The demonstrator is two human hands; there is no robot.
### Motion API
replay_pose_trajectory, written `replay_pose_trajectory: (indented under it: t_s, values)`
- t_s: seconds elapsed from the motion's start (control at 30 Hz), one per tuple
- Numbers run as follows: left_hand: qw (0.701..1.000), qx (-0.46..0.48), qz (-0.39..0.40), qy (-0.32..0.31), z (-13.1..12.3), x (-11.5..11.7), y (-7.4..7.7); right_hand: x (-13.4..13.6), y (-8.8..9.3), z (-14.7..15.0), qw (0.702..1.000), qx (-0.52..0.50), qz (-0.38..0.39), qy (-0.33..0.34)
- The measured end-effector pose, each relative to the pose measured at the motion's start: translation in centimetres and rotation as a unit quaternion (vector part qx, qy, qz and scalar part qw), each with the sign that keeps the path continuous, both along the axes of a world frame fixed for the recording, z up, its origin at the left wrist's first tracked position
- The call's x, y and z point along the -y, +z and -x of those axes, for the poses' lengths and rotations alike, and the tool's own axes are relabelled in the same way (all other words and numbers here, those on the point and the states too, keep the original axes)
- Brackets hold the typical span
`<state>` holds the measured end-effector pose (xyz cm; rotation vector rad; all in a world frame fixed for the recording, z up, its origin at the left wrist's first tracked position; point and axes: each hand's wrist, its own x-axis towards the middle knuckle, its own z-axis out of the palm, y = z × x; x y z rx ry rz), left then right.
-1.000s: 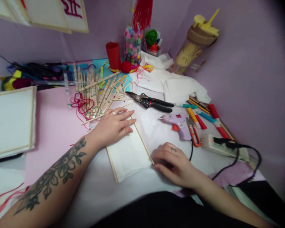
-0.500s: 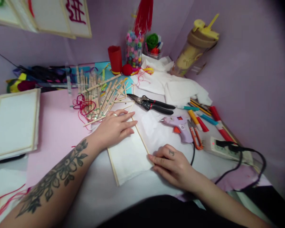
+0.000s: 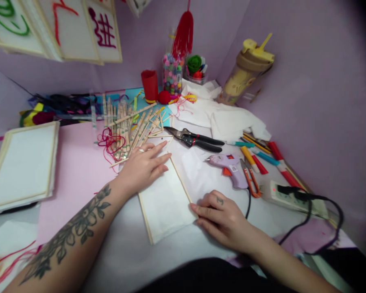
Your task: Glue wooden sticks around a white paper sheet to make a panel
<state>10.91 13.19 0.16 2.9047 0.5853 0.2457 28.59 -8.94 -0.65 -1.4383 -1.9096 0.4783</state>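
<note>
Fingers of your left hand (image 3: 142, 166) lying spread, unclenched, across white panel (image 3: 170, 205); your right hand (image 3: 225, 219) seemingly pinching wooden strip (image 3: 181, 180) at panel's near right corner.

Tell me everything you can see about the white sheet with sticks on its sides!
The white sheet looks like thin paper or cloth: a flat oblong, lying slantwise on the table. Thin, pale, wooden-looking sticks run along its long sides; the near edge is bare and ragged. The left hand lies across its far part, hiding some; the right hand touches it by the near right corner.
</note>
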Motion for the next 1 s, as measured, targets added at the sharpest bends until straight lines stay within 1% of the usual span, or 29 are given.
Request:
replay_pose_trajectory:
  t_s: [0.1, 0.33, 0.57, 0.73, 1.0]
  values:
    - [0.999, -0.009, -0.027, 0.034, -0.06, -0.01, 0.13, 0.00, 0.00, -0.03, 1.000, 0.003, 0.002, 0.001]
    - [0.997, -0.051, -0.050, 0.025, -0.47, 0.00, -0.01, 0.09, -0.11, -0.10, 1.000, 0.002, 0.012, 0.006]
    - [0.995, -0.089, -0.018, 0.028, -0.64, 0.11, -0.27, -0.02, 0.04, -0.12, 1.000, 0.001, 0.015, 0.006]
    - [0.994, -0.103, 0.002, 0.036, -0.68, 0.18, -0.17, -0.03, 0.10, -0.10, 1.000, 0.004, 0.021, 0.006]
    - [0.996, -0.079, 0.024, 0.040, -0.51, 0.12, -0.31, -0.18, 0.35, 0.03, 1.000, 0.011, 0.014, 0.004]
